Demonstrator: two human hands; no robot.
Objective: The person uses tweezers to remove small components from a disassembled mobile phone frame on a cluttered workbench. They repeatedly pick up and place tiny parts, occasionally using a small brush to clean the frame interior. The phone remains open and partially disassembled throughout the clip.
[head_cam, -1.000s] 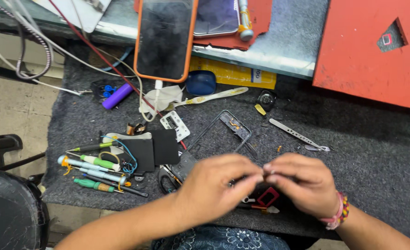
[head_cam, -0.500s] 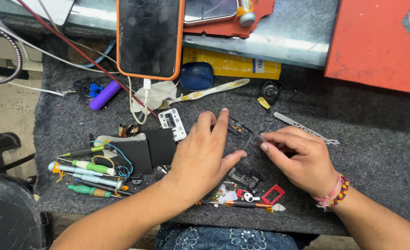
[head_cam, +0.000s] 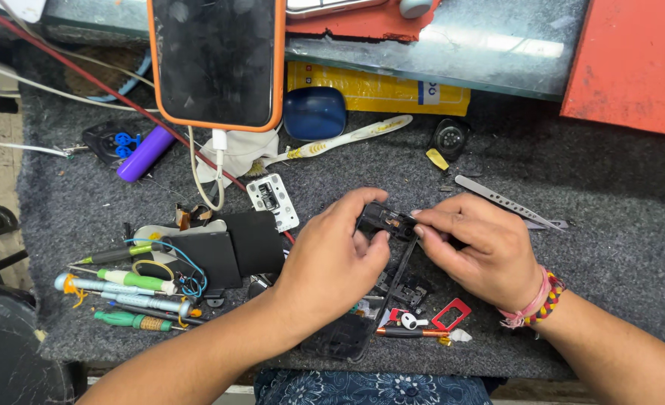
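My left hand (head_cam: 332, 259) and my right hand (head_cam: 479, 251) meet over the grey felt mat (head_cam: 603, 300). Together they grip a thin black phone frame (head_cam: 389, 259) at its top end, tilted up off the mat. The left thumb and fingers pinch the frame's upper left corner. Fingertips of the right hand press on its upper right part. The frame's lower end reaches toward the front edge, beside small black parts (head_cam: 411, 289) and a red plastic piece (head_cam: 451, 313). A beaded bracelet (head_cam: 539, 300) circles my right wrist.
Several screwdrivers (head_cam: 122, 292) and a black pouch (head_cam: 227, 251) lie at the left. Metal tweezers (head_cam: 505, 201) rest right of the hands. A phone in an orange case (head_cam: 216, 60) on a white cable, a blue case (head_cam: 314, 112), a toothbrush (head_cam: 347, 139) and a purple tube (head_cam: 145, 152) sit behind.
Both hands moved away from the front edge. The left hand, flat on the mat half a second ago, now pinches the black frame, and the frame is lifted at its top end.
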